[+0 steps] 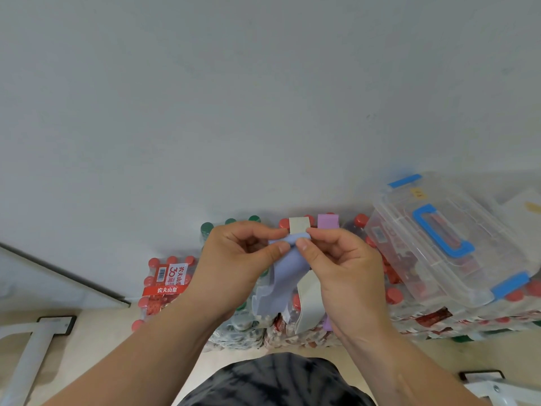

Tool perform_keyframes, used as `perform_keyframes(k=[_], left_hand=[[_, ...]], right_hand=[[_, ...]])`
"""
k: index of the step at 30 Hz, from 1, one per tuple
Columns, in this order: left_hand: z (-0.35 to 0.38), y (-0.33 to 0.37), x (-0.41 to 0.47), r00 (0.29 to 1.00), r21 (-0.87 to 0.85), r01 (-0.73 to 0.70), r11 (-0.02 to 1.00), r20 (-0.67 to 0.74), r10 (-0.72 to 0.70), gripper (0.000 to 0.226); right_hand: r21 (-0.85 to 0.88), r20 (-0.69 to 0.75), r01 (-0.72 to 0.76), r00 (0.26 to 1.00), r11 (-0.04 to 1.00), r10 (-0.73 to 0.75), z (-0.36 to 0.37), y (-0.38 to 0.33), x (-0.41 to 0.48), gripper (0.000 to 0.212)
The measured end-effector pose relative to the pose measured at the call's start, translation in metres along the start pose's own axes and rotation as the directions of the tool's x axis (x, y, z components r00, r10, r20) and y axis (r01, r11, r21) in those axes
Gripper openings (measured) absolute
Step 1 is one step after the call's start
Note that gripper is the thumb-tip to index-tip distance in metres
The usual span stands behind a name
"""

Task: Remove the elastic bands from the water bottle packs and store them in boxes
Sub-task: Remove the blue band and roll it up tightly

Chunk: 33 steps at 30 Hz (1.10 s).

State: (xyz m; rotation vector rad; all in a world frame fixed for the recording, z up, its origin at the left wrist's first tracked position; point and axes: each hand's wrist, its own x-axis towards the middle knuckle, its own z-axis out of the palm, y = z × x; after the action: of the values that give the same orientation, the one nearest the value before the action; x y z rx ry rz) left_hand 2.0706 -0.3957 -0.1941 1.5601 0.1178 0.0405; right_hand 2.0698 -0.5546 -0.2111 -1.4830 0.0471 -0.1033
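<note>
Both hands pinch the top of a pale blue elastic band [285, 273], which hangs down in folds between them above the water bottle packs [281, 329]. My left hand [237, 259] grips it with thumb and forefinger from the left, and my right hand [342, 265] does the same from the right. A grey band [299, 225] and a purple band [328, 221] are still wrapped around the red-capped pack behind my hands. A clear plastic box [448, 244] with blue latches and handle sits shut on top of the packs to the right.
Another red-capped pack [164, 285] with a red label stands at the left, green-capped bottles [229, 222] behind it. A white wall fills the background. White metal frame legs [32, 344] stand on the floor at lower left and lower right [494, 388].
</note>
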Motion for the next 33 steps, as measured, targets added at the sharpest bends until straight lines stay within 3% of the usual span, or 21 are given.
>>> perform_keyframes(k=[11, 20, 28, 33], left_hand=[[-0.001, 0.001, -0.002, 0.998, -0.004, -0.06, 0.998, 0.015, 0.06, 0.031], [-0.002, 0.0, -0.003, 0.999, -0.035, -0.02, 0.999, 0.049, 0.021, 0.019], [-0.003, 0.001, -0.002, 0.998, 0.031, -0.049, 0.998, 0.036, 0.048, 0.027], [-0.002, 0.004, -0.003, 0.998, 0.002, -0.025, 1.0, 0.055, 0.025, 0.032]], right_hand=[[0.023, -0.038, 0.008, 0.999, 1.0, -0.007, 0.003, -0.004, 0.001, 0.014], [0.119, -0.026, -0.072, 0.997, 0.99, 0.075, 0.001, 0.0, 0.002, 0.015], [-0.029, 0.062, -0.057, 0.996, 0.998, 0.059, -0.007, -0.005, 0.007, 0.014], [-0.019, 0.058, -0.029, 0.998, 0.999, 0.03, -0.008, -0.003, 0.008, 0.01]])
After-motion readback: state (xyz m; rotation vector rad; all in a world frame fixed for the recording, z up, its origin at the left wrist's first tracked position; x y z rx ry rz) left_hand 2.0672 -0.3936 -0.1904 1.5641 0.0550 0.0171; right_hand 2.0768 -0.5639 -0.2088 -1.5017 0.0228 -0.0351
